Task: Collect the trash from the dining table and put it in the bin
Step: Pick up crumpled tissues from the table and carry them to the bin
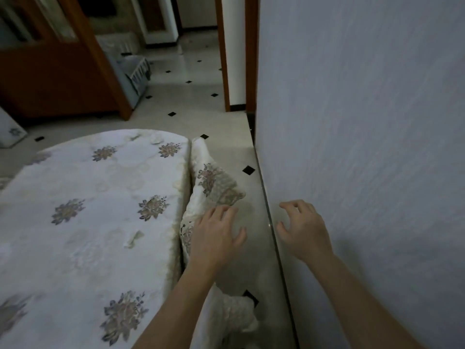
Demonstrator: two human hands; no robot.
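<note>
Fingers: on the left hand (214, 235) the fingers (227, 212) are spread apart and loosely curled, holding nothing. On the right hand (302, 229) the fingers (297, 206) are likewise apart, bent claw-like, and empty. Both palms face down.

Position: the left hand hovers over the hanging flap of the floral tablecloth (216, 182), at the right edge of the round dining surface (88, 197). Whether it touches the cloth cannot be told. The right hand is raised in front of the pale textured wall (364, 122), apart from the cloth.

Task item: no trash is visible on the covered surface or on the tiled floor (226, 127) beside it. No bin can be identified with certainty; a grey slatted basket (137, 71) stands well apart beside the wooden cabinet (50, 71), but its purpose cannot be told.

Risks, as judged from this position:
- Snagging. Curled fingers near the loose flap could catch the cloth and drag it, pulling the whole cover askew on the surface.
- Wall contact. The gap between surface and wall is narrow; a quick swing of the right hand could strike the wall.
- Missed items. Lighting is dim and the cloth pattern is busy; small pale scraps could go unnoticed against it, or lie hidden in the folds of the flap.
- Wrong receptacle. Treating the basket as the bin without confirmation could misplace the trash.
</note>
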